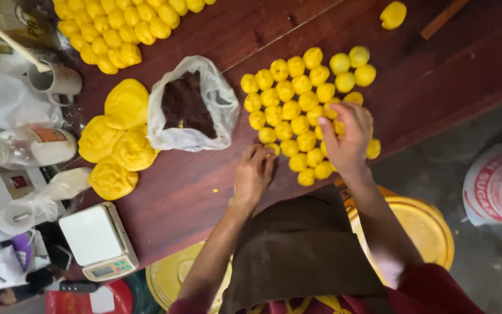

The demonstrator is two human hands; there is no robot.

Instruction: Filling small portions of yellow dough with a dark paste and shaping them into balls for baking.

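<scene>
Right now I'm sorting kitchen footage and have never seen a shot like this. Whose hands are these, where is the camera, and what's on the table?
The single picture comes from a camera worn on a person's head, looking down at their own bare hands. On the dark wooden table lies a cluster of small yellow dough balls. The left hand touches a ball at the cluster's edge; the right hand rests on the cluster. Nearby sit an open plastic bag of dark brown filling, four big yellow dough lumps and a white kitchen scale.

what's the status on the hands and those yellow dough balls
Left hand flat on table, fingertips at one small ball. Right hand over the yellow dough balls, grip unclear. Bag of brown filling beside them.
</scene>
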